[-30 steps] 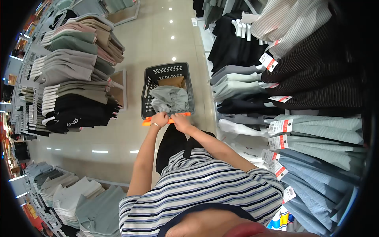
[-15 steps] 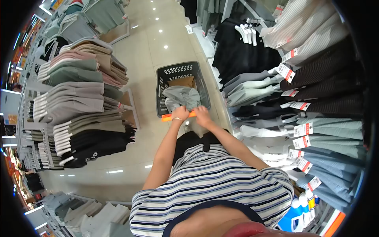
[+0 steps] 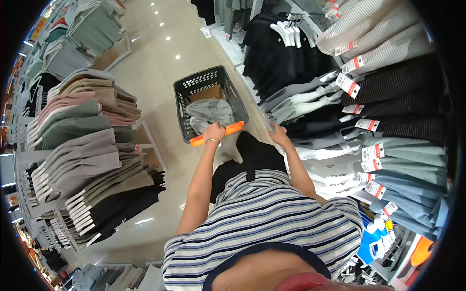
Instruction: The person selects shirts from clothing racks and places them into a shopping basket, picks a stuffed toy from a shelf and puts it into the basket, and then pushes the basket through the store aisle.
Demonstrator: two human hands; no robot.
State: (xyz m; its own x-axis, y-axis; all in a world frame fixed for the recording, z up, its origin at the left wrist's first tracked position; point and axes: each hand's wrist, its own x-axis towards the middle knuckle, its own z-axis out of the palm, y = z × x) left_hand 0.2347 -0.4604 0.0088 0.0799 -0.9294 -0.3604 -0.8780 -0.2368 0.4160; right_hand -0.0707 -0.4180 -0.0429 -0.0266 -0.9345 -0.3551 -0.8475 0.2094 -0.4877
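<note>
My left hand [image 3: 214,132] is wrapped round the orange handle [image 3: 235,128] of a dark grey shopping basket [image 3: 183,111]. Inside the basket lie a crumpled light grey garment [image 3: 211,111] and something brown [image 3: 206,93] behind it. Off the handle, my right hand [image 3: 278,135] is beside the right-hand rack, near the hanging grey and pale green clothes [image 3: 302,107]. Its fingers look apart, and nothing shows in them.
Racks of folded-over clothes on white hangers [image 3: 77,169] line the left side. Black tops [image 3: 286,60], striped garments [image 3: 412,92] and blue garments [image 3: 412,194] with price tags hang on the right. A tiled floor [image 3: 160,72] runs between.
My right hand has let go of the orange handle and moved right towards the hanging clothes. My left hand has stayed on the handle, and the basket now sits tilted in view.
</note>
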